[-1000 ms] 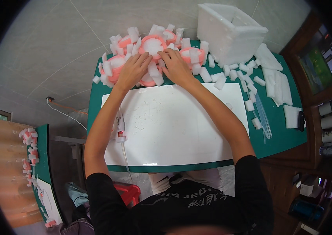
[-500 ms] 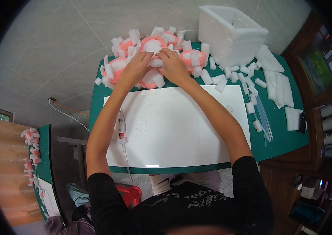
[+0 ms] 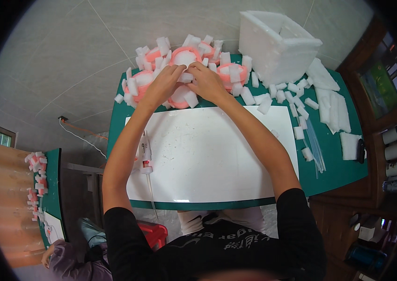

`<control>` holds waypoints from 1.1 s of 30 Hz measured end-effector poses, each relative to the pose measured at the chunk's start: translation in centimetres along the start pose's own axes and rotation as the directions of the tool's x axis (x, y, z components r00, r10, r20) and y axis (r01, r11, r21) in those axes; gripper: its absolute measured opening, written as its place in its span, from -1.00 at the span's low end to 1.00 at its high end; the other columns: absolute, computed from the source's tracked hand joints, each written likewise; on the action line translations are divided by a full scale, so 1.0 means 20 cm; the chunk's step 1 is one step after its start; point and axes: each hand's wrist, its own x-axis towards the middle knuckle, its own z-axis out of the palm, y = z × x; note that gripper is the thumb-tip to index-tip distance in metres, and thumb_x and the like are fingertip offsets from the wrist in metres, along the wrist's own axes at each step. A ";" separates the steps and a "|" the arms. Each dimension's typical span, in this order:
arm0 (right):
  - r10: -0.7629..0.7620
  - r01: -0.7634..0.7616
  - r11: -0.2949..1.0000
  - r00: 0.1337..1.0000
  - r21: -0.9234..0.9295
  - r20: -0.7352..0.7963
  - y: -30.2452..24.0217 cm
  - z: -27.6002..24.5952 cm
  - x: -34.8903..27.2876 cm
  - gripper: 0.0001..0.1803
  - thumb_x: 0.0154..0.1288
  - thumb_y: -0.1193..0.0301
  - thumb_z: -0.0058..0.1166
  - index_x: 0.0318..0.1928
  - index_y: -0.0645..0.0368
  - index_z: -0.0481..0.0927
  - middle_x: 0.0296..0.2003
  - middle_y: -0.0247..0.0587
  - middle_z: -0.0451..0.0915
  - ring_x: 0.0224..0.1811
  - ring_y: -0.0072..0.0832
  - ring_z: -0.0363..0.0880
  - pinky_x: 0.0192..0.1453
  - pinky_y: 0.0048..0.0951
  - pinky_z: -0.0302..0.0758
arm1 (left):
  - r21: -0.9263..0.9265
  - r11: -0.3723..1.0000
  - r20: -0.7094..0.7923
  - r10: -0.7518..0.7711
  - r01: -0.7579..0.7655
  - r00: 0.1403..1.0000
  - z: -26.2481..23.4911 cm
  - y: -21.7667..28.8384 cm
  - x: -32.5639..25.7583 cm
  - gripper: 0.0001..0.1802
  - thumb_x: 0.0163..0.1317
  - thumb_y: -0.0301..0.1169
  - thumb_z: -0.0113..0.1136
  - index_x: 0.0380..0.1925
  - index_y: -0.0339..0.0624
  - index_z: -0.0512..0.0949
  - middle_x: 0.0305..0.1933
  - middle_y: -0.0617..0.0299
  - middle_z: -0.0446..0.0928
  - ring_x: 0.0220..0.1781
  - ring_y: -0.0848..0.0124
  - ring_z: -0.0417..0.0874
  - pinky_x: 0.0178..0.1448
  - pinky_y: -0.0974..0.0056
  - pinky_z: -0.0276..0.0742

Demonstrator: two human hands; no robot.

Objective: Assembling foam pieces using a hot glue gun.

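Observation:
At the far side of the table, my left hand (image 3: 165, 84) and my right hand (image 3: 206, 83) meet over a cluster of pink foam rings. Their fingers are bent and closed on a white foam block (image 3: 186, 78), with the fingertips nearly touching. Just behind them is a pink ring with a white centre (image 3: 185, 57); in front lies another pink ring (image 3: 178, 97) with white blocks. More such pieces stand left and right, including a pink ring (image 3: 232, 73) beside my right hand. The undersides of my fingers are hidden.
A white board (image 3: 208, 154) covers the near table, with a glue gun (image 3: 146, 157) at its left. Loose foam blocks (image 3: 300, 112), clear glue sticks (image 3: 315, 150) and a white foam box (image 3: 278, 44) are at the right. Another person's sleeve (image 3: 74, 262) shows lower left.
My fingertips have drawn closer together over the white foam block. Another person's hand and sleeve have moved further into view at the lower left, by the other table.

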 end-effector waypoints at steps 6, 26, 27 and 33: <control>0.069 -0.070 0.997 0.997 0.046 0.023 -0.02 0.01 0.00 -0.64 0.11 0.40 0.22 -0.04 0.13 0.58 -0.05 -0.28 0.49 -0.10 -0.23 0.60 -0.10 -0.17 0.57 | -0.021 1.000 0.004 -0.021 0.021 1.000 -0.01 0.03 0.01 -0.47 0.09 -0.61 0.27 0.11 -0.25 0.40 0.06 -0.01 0.50 0.10 0.01 0.51 0.16 0.08 0.45; 0.047 -0.052 0.993 0.998 0.108 0.047 0.02 0.02 0.00 -0.61 0.07 0.40 0.24 -0.05 0.17 0.57 -0.11 -0.23 0.48 -0.07 -0.22 0.57 -0.09 -0.20 0.56 | -0.070 0.986 0.046 -0.147 0.150 0.988 -0.05 0.07 0.02 -0.47 0.06 -0.50 0.35 0.06 -0.16 0.40 0.00 0.08 0.56 0.06 0.09 0.53 0.12 0.10 0.47; 0.053 -0.059 0.992 0.997 0.114 0.057 0.02 0.02 0.00 -0.59 0.06 0.40 0.26 -0.03 0.19 0.57 -0.12 -0.20 0.49 -0.10 -0.21 0.56 -0.09 -0.23 0.54 | -0.070 0.991 0.036 -0.114 0.116 0.993 -0.05 0.06 0.02 -0.48 0.06 -0.50 0.35 0.05 -0.16 0.40 0.00 0.06 0.56 0.06 0.09 0.53 0.12 0.10 0.47; 0.072 -0.076 0.994 0.995 0.076 0.062 -0.01 0.01 0.00 -0.54 0.05 0.38 0.32 0.00 0.20 0.55 -0.12 -0.15 0.49 -0.07 -0.16 0.55 -0.07 -0.20 0.52 | -0.084 0.978 0.065 -0.184 0.190 0.981 -0.05 0.08 0.01 -0.48 0.06 -0.52 0.35 0.04 -0.16 0.39 -0.03 0.02 0.54 0.05 0.07 0.53 0.11 0.10 0.46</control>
